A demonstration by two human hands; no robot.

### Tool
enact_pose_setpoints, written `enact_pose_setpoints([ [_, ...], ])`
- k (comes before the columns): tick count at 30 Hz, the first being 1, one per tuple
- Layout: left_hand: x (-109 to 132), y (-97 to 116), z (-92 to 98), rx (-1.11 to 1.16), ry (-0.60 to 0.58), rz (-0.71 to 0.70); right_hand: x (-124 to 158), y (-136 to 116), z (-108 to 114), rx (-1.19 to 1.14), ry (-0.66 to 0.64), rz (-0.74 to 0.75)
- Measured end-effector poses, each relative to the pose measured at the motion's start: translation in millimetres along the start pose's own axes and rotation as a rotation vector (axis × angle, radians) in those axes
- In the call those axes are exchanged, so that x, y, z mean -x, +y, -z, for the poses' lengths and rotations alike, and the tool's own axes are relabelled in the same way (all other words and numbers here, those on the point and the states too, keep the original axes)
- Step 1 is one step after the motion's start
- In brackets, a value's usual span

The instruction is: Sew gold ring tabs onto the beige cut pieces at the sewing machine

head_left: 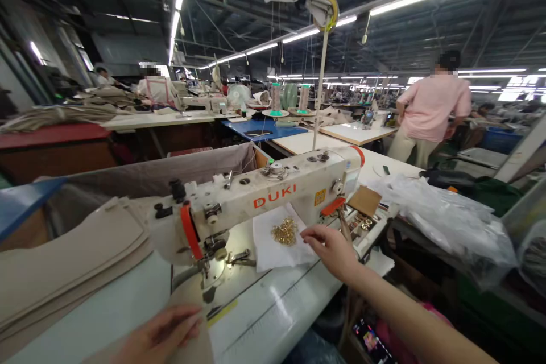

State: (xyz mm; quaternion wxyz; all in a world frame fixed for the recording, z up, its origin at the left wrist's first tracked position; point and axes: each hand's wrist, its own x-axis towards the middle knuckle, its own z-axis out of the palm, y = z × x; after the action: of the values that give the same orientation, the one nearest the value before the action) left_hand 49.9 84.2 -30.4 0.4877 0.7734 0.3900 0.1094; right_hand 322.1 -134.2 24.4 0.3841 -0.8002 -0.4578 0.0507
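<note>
At the lower left, my left hand (pixel 164 333), slightly blurred, has its fingers close together on a beige fabric panel (pixel 190 291) that reaches to the needle area of a white sewing machine (pixel 281 190). My right hand (pixel 328 247) is over the machine bed with thumb and fingertips brought together. Whatever may be between them is too small to make out. Just left of those fingertips, a pile of small gold-coloured metal rings (pixel 285 231) lies on a white cloth (pixel 267 256).
Stacked beige panels (pixel 81 244) lie left of the machine. On its right are a tray of metal parts (pixel 364 223), a brown card (pixel 365 200) and clear plastic bags (pixel 452 222). A lit phone (pixel 372 342) is below. A person in pink (pixel 435 105) stands behind.
</note>
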Motion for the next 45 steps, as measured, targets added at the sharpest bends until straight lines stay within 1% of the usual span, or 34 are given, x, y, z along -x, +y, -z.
enact_pose_setpoints([
  [2,4,16,-1.1,0.034,-0.011,0.044,-9,4,1,0.101,-0.029,-0.001],
  [5,10,29,-3.0,0.039,0.000,0.049,-23,0,-12,0.171,-0.114,0.075],
  [8,15,28,-4.0,0.011,0.012,0.022,-43,-8,-34,0.272,-0.207,0.147],
  [11,18,24,-4.5,0.003,0.029,0.018,-66,-9,-55,0.394,-0.257,0.162],
  [13,18,21,-4.9,0.008,0.044,0.018,-78,-7,-65,0.468,-0.290,0.166],
  [16,17,16,-5.5,-0.011,0.050,-0.012,-87,-3,-73,0.549,-0.346,0.187],
  [21,16,9,-5.6,-0.021,0.042,-0.050,-90,2,-75,0.620,-0.391,0.234],
  [27,20,16,-5.7,-0.013,0.047,-0.036,-86,0,-69,0.646,-0.398,0.273],
  [30,20,19,-6.3,-0.009,0.045,-0.028,-84,-3,-67,0.645,-0.424,0.307],
  [35,19,15,-6.1,-0.005,0.035,-0.042,-86,-5,-68,0.659,-0.473,0.323],
  [41,18,11,-6.4,-0.024,0.052,-0.036,-88,-8,-70,0.677,-0.462,0.314],
  [45,17,8,-7.4,-0.007,0.064,-0.047,-84,-8,-66,0.690,-0.437,0.303],
])
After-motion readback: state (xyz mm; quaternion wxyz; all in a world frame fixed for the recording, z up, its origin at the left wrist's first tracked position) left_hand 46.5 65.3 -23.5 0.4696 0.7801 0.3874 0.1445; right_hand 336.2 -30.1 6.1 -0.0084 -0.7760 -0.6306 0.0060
